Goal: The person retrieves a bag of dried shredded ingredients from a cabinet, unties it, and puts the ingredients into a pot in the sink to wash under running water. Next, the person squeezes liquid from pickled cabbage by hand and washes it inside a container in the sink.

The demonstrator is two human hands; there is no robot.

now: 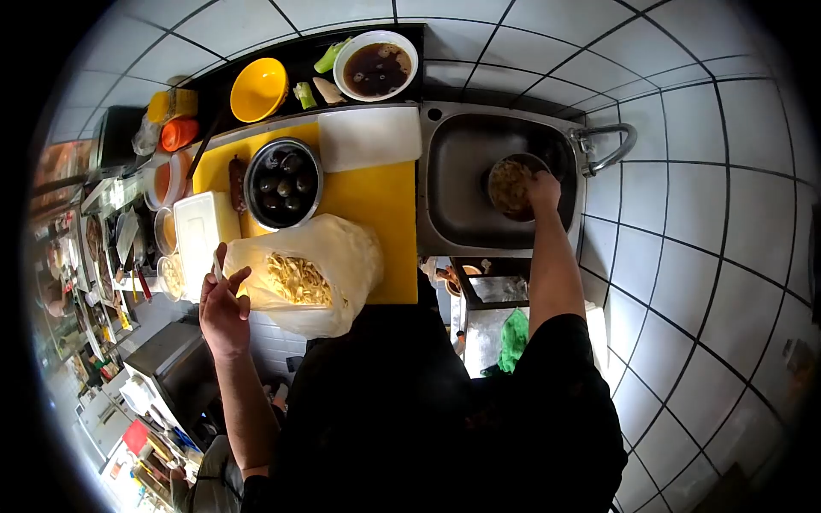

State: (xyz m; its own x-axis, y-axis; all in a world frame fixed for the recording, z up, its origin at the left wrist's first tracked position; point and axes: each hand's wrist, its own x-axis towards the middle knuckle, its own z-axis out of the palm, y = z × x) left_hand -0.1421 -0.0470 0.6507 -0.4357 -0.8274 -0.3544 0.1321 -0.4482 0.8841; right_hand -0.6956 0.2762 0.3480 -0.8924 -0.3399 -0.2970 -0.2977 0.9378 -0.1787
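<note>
My right hand (543, 190) is closed at the right rim of a round metal bowl (495, 198) in the sink. Pale yellowish-brown pieces (511, 184) lie in this bowl; the fingertips are partly hidden. Beside the left edge of a translucent plastic bag (355, 256), my left hand (227, 308) is raised with its fingers apart. A thin white sliver shows by its index finger, and I cannot tell whether it is held. Through the bag's opening show pale yellow strips (297, 280). Behind the bag, a metal bowl (249, 184) contains several dark round items (286, 181).
A yellow board (389, 222) carries a white slab (369, 138) and a white container (205, 227). Along the back ledge stand a yellow bowl (258, 90) and a white bowl of dark liquid (377, 70). A faucet (611, 150) overhangs the sink (445, 231). Another person's leg (221, 474) shows lower left.
</note>
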